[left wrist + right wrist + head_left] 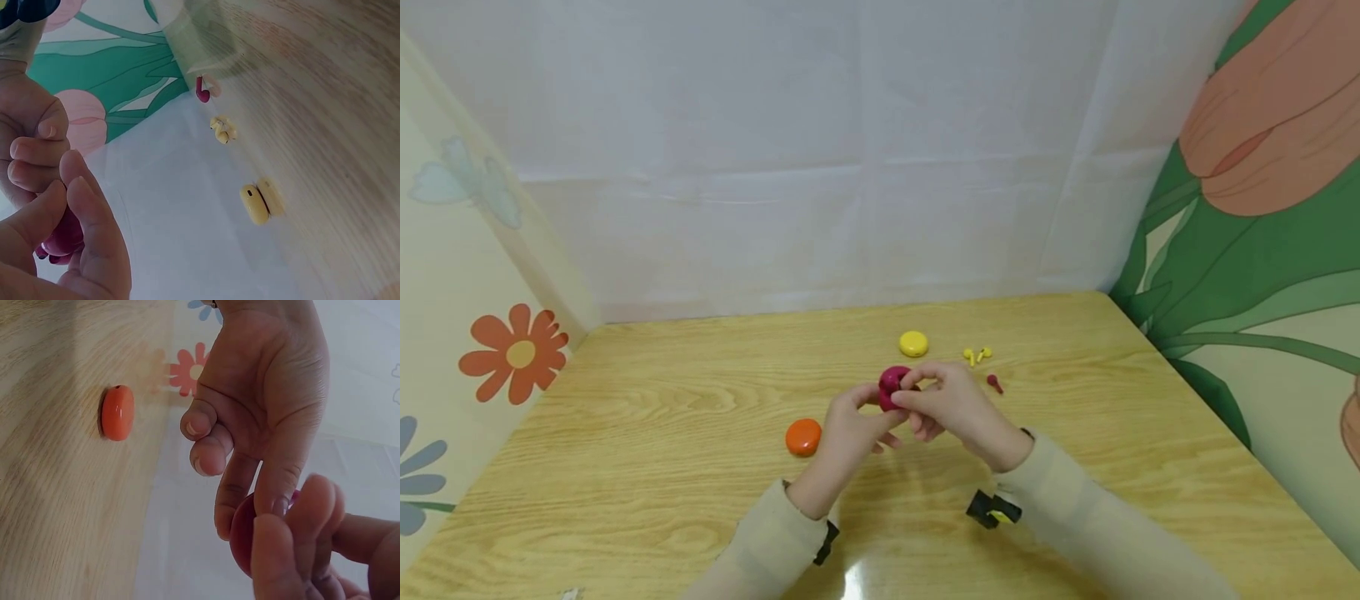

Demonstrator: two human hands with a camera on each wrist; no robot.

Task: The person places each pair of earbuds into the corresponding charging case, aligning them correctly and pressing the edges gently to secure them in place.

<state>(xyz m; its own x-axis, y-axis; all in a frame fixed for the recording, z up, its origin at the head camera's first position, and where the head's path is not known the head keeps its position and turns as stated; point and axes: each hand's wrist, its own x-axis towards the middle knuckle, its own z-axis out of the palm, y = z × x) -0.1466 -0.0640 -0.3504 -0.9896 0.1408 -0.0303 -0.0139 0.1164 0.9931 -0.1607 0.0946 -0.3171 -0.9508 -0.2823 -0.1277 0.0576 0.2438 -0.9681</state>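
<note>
Both hands meet above the middle of the wooden table [625,433] around a magenta earbud case [891,387]. My left hand [856,425] pinches the case from the left; my right hand [942,402] grips it from the right, fingers curled over its top. In the left wrist view the magenta case [62,240] shows behind the left thumb [94,237]. The right wrist view shows the case [240,534] between both hands' fingers. Whether its lid is open is hidden by the fingers.
An orange case [803,437] lies left of the hands, also orange case [117,412]. A yellow case [913,343] lies beyond them, with yellow earbuds [977,354] and a magenta earbud [994,383] to its right. Patterned panels wall the table on three sides.
</note>
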